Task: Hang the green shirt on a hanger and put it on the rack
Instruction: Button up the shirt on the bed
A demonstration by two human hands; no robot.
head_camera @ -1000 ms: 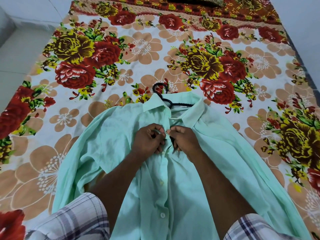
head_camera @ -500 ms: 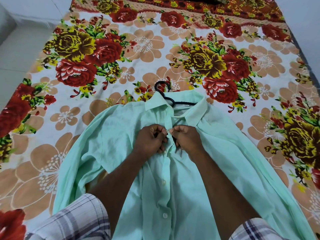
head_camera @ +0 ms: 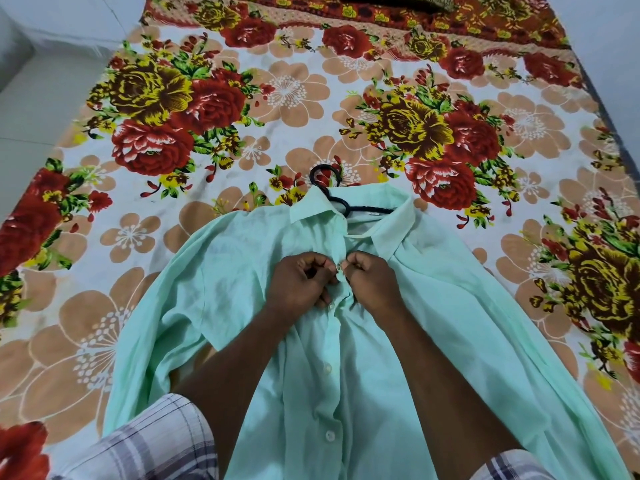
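Green shirt [head_camera: 433, 341] fabric is pinched at the front placket, just below the collar, by both hands. The left hand [head_camera: 298, 285] is curled tight, thumb and forefinger nipping the left edge of the placket; the right hand [head_camera: 372, 284] is closed the same way on the facing edge, fingertips almost touching over a small button. The shirt lies spread, front up, on a floral bedsheet [head_camera: 277, 98], with a black hanger [head_camera: 332, 194] inside its neck, hook poking out past the collar.
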